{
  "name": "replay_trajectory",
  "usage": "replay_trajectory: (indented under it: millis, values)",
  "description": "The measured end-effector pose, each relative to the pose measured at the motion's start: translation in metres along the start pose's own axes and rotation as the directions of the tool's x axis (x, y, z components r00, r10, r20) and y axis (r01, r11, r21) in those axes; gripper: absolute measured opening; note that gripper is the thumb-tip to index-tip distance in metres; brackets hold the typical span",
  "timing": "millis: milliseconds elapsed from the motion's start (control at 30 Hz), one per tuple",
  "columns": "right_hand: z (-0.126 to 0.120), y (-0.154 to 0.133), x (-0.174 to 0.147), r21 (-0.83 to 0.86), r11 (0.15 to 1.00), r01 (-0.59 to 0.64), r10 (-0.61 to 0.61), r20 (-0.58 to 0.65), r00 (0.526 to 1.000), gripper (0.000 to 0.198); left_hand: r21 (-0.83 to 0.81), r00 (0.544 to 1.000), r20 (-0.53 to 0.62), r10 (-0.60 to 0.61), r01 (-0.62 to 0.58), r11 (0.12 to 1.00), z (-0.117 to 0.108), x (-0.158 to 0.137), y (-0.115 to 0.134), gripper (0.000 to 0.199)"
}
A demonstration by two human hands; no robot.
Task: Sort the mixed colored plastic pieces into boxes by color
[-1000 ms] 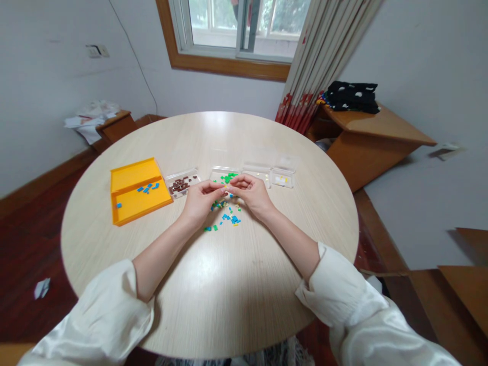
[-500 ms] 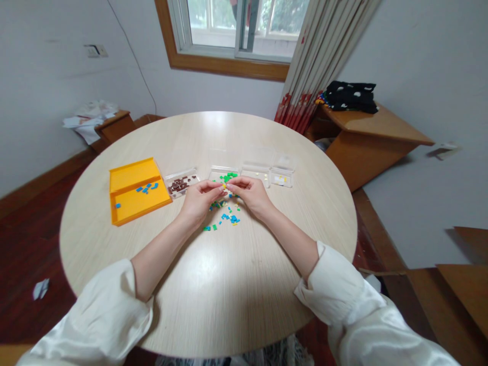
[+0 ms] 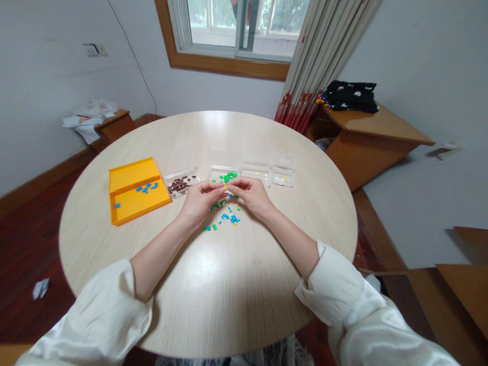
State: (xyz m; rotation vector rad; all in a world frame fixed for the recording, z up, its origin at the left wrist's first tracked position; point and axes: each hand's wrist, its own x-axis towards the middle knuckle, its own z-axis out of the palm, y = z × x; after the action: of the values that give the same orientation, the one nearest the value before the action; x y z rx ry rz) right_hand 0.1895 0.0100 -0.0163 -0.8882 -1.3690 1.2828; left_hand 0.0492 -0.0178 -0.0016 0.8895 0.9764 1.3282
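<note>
Two hands (image 3: 195,204) (image 3: 253,197) pinching a yellow piece (image 3: 225,187), transparent boxes (image 3: 224,168) just beyond, edges of the table (image 3: 209,300) well apart

I face a window (image 3: 213,30) set in a brown wooden frame (image 3: 229,66), beyond the far edge of the round, pale surface (image 3: 217,295) before me. At the window's right hangs a pale curtain (image 3: 316,56), red toward its lower end. Further to my right I see a tilted-looking brown cabinet (image 3: 375,152) with a black, white-patched cloth (image 3: 353,96) on top. On my left, white papers (image 3: 89,116) lie on a small brown stand (image 3: 116,131); above, a thin cable (image 3: 131,48) runs down the wall (image 3: 57,81). A whitish scrap (image 3: 40,288) lies on the dark red floor (image 3: 23,259).
</note>
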Motion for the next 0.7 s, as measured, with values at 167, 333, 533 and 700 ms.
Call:
replay_trajectory:
  millis: [167, 333, 533, 700]
  values:
    - [-0.0014, -0.0012, -0.0003, -0.003, 0.999, 0.032, -0.032, 0.019, 0.999, 0.020, -0.044, 0.997, 0.036, -0.066, 0.067, 0.997, -0.0008, -0.0005, 0.0035, 0.022]
    - [-0.0030, -0.0029, -0.0004, 0.017, 0.999, 0.035, -0.036, 0.052, 0.998, 0.020, -0.051, 0.988, 0.092, -0.122, 0.127, 0.991, -0.0041, 0.0004, 0.0043, 0.020]
    - [-0.0045, -0.0045, -0.0002, 0.031, 0.998, 0.052, -0.055, 0.091, 0.994, 0.018, -0.050, 0.973, 0.150, -0.174, 0.183, 0.982, -0.0064, 0.0015, 0.0050, 0.016]
    - [-0.0054, -0.0049, 0.0003, 0.011, 0.999, 0.052, -0.053, 0.100, 0.994, 0.022, -0.078, 0.959, 0.186, -0.212, 0.229, 0.970, -0.0060, 0.0011, 0.0076, 0.013]
